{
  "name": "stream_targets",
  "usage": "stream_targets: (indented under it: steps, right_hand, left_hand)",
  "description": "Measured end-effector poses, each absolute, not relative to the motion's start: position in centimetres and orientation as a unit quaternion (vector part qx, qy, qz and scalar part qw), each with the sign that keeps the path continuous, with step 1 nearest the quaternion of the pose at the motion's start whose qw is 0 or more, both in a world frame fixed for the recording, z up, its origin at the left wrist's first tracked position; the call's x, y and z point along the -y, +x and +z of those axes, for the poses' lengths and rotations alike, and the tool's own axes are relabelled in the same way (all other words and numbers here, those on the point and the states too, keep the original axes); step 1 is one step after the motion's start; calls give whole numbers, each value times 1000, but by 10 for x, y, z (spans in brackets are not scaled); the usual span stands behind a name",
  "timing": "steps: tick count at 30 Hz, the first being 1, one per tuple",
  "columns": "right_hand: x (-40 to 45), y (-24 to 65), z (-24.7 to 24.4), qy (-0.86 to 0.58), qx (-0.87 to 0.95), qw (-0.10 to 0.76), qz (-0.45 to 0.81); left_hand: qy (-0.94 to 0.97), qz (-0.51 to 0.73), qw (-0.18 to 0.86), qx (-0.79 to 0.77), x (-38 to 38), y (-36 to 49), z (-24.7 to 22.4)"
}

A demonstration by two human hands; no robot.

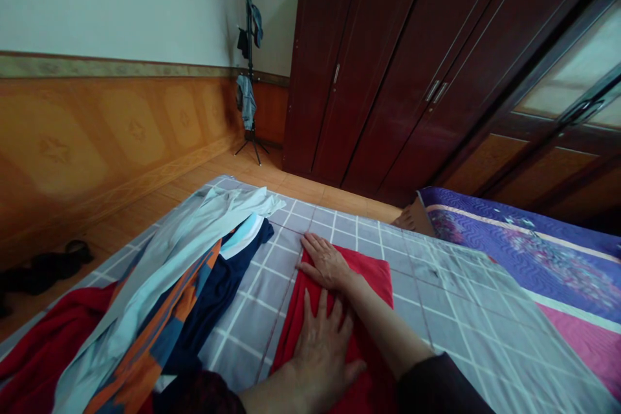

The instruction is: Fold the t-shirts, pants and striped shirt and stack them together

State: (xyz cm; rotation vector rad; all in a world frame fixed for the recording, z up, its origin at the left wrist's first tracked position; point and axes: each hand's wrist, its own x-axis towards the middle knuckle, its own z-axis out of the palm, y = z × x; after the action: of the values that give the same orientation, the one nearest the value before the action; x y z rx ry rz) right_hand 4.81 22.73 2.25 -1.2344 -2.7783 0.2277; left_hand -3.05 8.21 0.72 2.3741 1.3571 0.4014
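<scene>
A folded piece of red cloth (369, 268) lies on the grey checked bedsheet (257, 278) in front of me. My left hand (320, 343) rests flat on the middle of it, fingers spread. Farther up, my right hand (327, 261) lies on the cloth's upper left part, its fingertips reaching past the edge onto the sheet. Neither hand grips anything. The near end of the red cloth is partly hidden under my left hand and forearms. What kind of garment it is I cannot tell.
To the left lies a heap of clothes: a pale grey piece (194, 226), an orange and blue one (169, 323), a navy one (228, 284) and a red one (68, 323). A purple floral bed cover (524, 239) is at right. Beyond stand a coat rack (250, 45) and a dark red wardrobe (369, 77).
</scene>
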Motion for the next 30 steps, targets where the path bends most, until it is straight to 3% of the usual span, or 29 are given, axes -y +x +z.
stream_targets:
  steps: [8,12,23,30]
  right_hand:
    - [-188,53,37,-400,910,71,78]
    - [-164,69,37,-427,897,42,110]
    - [-233,31,18,-458,886,44,66]
    - [-193,46,40,-441,893,65,58]
  left_hand:
    - [837,169,227,-469,-82,-34,13]
    - [819,156,264,-485,-80,-34,15]
    - [853,130,158,-481,-85,-27,4]
    - [849,138,153,-487,-81,-31,16]
